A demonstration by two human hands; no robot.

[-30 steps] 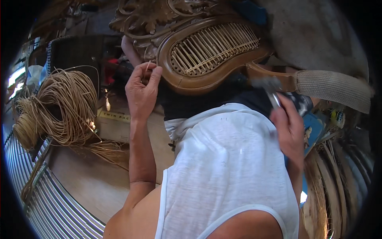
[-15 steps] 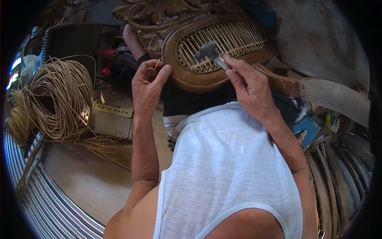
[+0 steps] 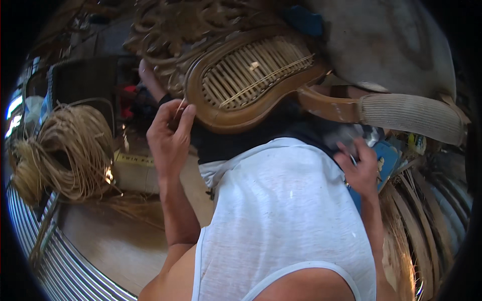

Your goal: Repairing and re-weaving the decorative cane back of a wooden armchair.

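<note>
My left hand (image 3: 169, 133) pinches a thin cane strip (image 3: 180, 106) between thumb and forefinger, at the left end of a carved wooden chair part (image 3: 233, 120). That part lies across my lap, its kidney-shaped opening laced with parallel cane strips (image 3: 236, 75). A small pale piece (image 3: 254, 65) rests on the lacing. Down at the right, beside my thigh, my right hand (image 3: 362, 168) is closed around a hammer (image 3: 343, 134); motion smears its head, and only a bit of the handle shows. Just beyond that hand is a blue box-like thing (image 3: 387, 160).
Coiled cane (image 3: 75, 143) bulks at the left, near a cardboard box (image 3: 133, 170). A wooden arm wrapped in woven webbing (image 3: 409, 114) juts out to the right. Long curved strips (image 3: 419, 220) lie at the lower right. Behind the carved part is another person's limb (image 3: 149, 80).
My right hand has swung the hammer away from the laced opening, down and right towards the blue thing. The left hand keeps its pinch on the strip. The whole view has shifted slightly.
</note>
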